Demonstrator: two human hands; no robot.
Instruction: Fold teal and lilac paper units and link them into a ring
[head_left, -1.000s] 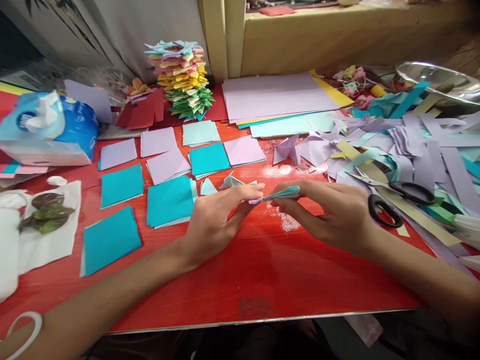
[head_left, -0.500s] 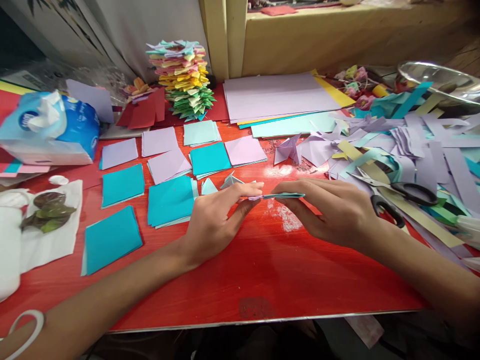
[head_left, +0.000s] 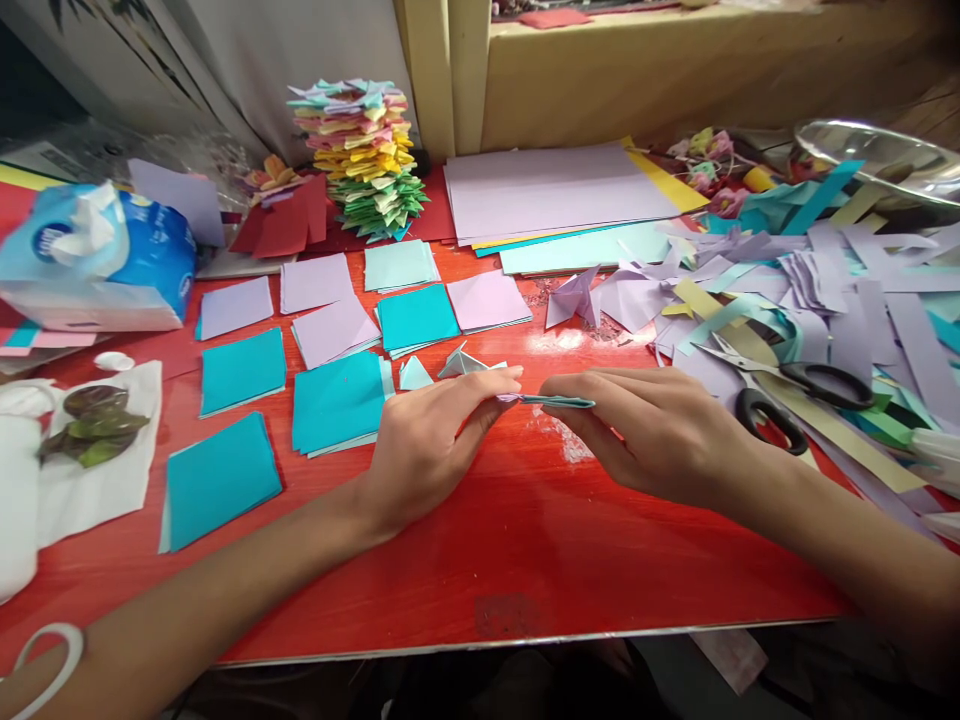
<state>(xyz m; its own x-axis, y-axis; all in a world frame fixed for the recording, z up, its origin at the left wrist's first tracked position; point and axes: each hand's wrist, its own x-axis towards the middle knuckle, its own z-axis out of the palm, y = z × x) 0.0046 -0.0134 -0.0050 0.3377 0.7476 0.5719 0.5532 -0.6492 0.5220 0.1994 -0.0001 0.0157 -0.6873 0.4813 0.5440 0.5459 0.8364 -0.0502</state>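
Observation:
A small folded paper piece (head_left: 556,401), pale green with a lilac end, is held level just above the red table (head_left: 480,560). My left hand (head_left: 439,430) pinches its lilac end between thumb and fingers. From the other side, my right hand (head_left: 645,420) is closed on the green end, fingers above and thumb below. Just beyond my left hand lie a small pale green folded piece (head_left: 415,373) and another angular one (head_left: 461,360). Past my right hand, a lilac folded piece (head_left: 574,298) stands on the table.
Stacks of teal squares (head_left: 341,400) and lilac squares (head_left: 334,328) spread at left. Scissors (head_left: 780,385) lie on paper strips (head_left: 847,290) at right. A layered paper tower (head_left: 367,160), large lilac sheets (head_left: 555,195) and a tissue pack (head_left: 97,255) sit farther back.
The folded piece has shifted slightly left and tipped a little, its right end lower. Both hands keep hold of it. The whole view has slid very slightly.

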